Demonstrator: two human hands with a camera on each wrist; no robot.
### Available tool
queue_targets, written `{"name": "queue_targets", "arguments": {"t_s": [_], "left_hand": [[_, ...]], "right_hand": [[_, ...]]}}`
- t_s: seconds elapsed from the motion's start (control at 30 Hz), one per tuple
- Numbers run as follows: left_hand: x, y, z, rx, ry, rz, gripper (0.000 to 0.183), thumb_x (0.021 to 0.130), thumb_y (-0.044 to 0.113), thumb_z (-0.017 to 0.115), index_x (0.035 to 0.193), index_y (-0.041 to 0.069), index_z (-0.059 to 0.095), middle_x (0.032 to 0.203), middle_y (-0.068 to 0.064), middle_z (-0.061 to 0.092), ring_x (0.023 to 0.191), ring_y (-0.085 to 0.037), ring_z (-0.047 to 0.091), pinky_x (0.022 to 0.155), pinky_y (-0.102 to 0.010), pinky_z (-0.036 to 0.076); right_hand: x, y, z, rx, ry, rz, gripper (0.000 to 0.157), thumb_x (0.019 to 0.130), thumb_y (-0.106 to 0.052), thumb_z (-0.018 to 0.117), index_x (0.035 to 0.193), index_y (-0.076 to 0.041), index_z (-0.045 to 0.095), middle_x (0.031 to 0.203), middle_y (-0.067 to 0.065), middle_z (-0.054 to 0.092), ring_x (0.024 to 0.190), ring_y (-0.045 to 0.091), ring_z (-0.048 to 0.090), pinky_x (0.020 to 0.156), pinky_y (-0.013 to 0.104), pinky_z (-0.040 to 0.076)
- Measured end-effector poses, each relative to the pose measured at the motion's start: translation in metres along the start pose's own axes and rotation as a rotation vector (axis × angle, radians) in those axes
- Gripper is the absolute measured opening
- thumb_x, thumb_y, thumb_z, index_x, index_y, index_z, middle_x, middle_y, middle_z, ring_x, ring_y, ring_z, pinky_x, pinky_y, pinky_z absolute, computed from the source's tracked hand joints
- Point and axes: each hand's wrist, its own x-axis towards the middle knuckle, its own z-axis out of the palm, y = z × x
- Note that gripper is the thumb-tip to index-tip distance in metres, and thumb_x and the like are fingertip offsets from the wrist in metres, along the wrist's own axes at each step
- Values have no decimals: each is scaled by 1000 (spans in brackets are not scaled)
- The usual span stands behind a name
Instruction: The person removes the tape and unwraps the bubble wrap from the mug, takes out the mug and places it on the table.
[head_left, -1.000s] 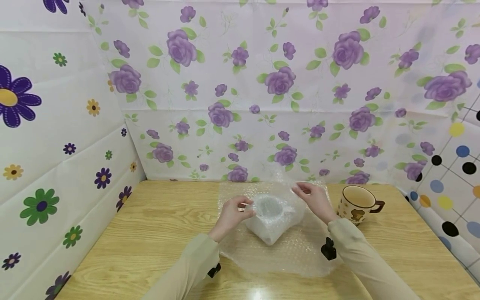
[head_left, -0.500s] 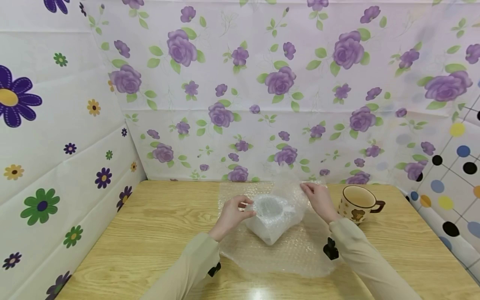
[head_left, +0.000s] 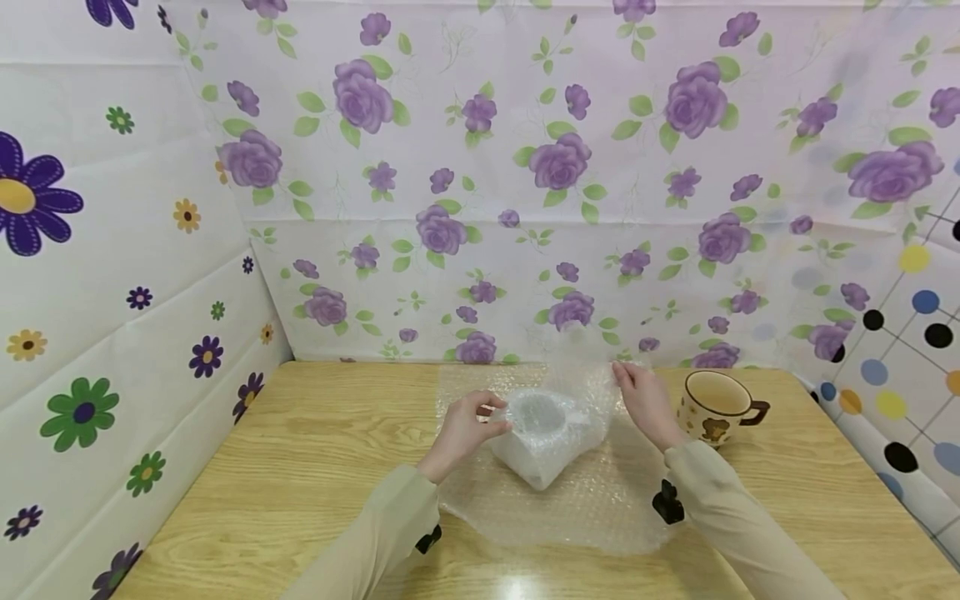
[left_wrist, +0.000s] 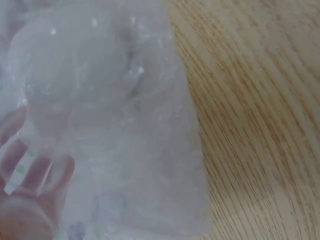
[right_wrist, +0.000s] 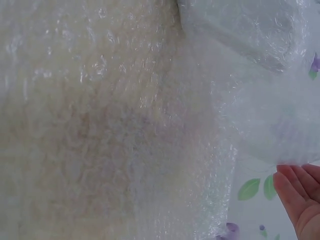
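A bundle wrapped in bubble wrap (head_left: 542, 450) sits on the table, with a round pale shape showing through its top; what is inside is hidden by the layers. My left hand (head_left: 467, 423) holds the bundle's left side between thumb and fingers; in the left wrist view the fingers (left_wrist: 37, 175) show through the film. A thin translucent flap of the wrap rises at the back right. My right hand (head_left: 642, 402) pinches that flap's edge, its fingertips right at the film in the right wrist view. Beneath the bundle lies a flat bubble wrap sheet (head_left: 592, 512).
A cream mug (head_left: 715, 408) with a brown rim, brown handle and bear print stands right of my right hand. The wooden table (head_left: 315, 475) ends against a purple-flowered cloth (head_left: 487, 167). Patterned cloths hang at the left and right.
My right hand has moved to the right and slightly away from the bundle, drawing the flap of bubble wrap out. The left hand has stayed in place at the bundle.
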Motion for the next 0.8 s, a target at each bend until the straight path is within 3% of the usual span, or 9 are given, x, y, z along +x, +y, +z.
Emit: {"name": "queue_targets", "arguments": {"t_s": [0.2,0.5,0.8], "left_hand": [[1,-2,1,0,-1,0,21,78,9,71,96,2,63,106,-13,58,94,-32,55,72,-35,49],[1,-1,0,-9,-4,6,20,79,9,71,96,3,63,106,-12,59,94,-31,55,72,-34,49],[0,0,0,-3,-5,1,21,78,9,71,97,2,63,105,-12,58,93,-31,55,71,-33,49]], "right_hand": [[-3,-4,-3,42,95,-75,28,96,-10,44,108,12,57,97,25,59,87,35,56,71,46,47],[-5,-11,-3,31,178,-198,25,91,-6,54,107,12,56,95,22,59,84,33,58,72,41,50],[-9,-16,-5,51,165,-214,27,90,-8,56,110,11,55,98,22,57,86,30,57,74,39,50]]}}
